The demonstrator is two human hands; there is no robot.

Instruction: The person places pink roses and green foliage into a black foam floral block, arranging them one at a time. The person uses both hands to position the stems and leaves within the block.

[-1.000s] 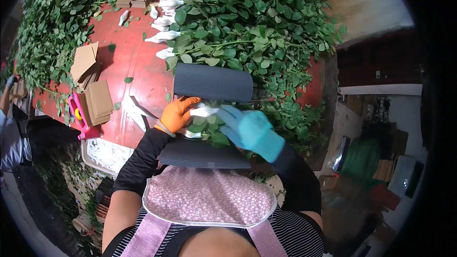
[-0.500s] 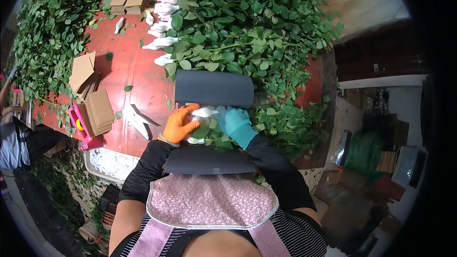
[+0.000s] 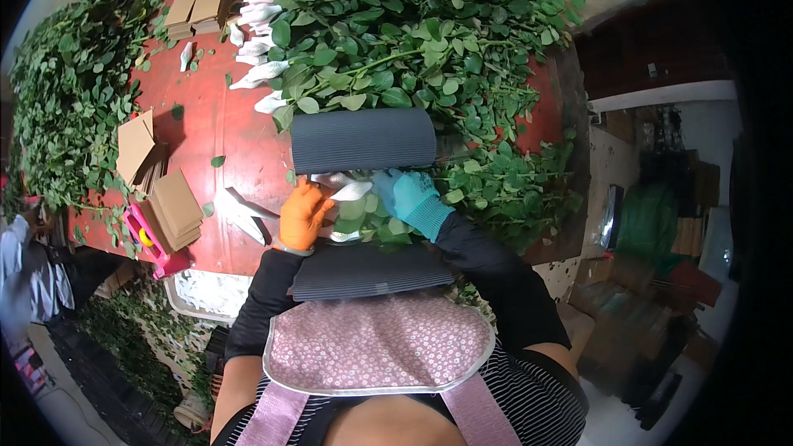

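Note:
My left hand [image 3: 304,216], in an orange glove, has its fingers curled beside the heads of the flowers lying between the dark ribbed pads. Whatever it pinches is hidden. In a teal glove, my right hand [image 3: 411,201] closes round a leafy stem just behind a white-wrapped flower head [image 3: 353,192]; its fingertips are partly covered. Another wrapped head [image 3: 332,180] lies just beyond, and green leaves [image 3: 368,219] spread between my hands. One ribbed pad [image 3: 363,140] lies beyond my hands, and another ribbed pad [image 3: 372,272] is nearer my apron.
Leafy stems with white-wrapped heads [image 3: 266,73] are piled at the back. On the red table [image 3: 223,124] lie cardboard pieces [image 3: 176,208], a white hand tool [image 3: 241,216] and a pink tool [image 3: 149,239]. A tray of white pieces [image 3: 211,293] stands below the left edge. Another person [image 3: 37,268] is at far left.
My left hand's fingers have curled in more, and it sits lower beside the flower heads. A second wrapped head now shows beyond the first. The whole view has shifted slightly.

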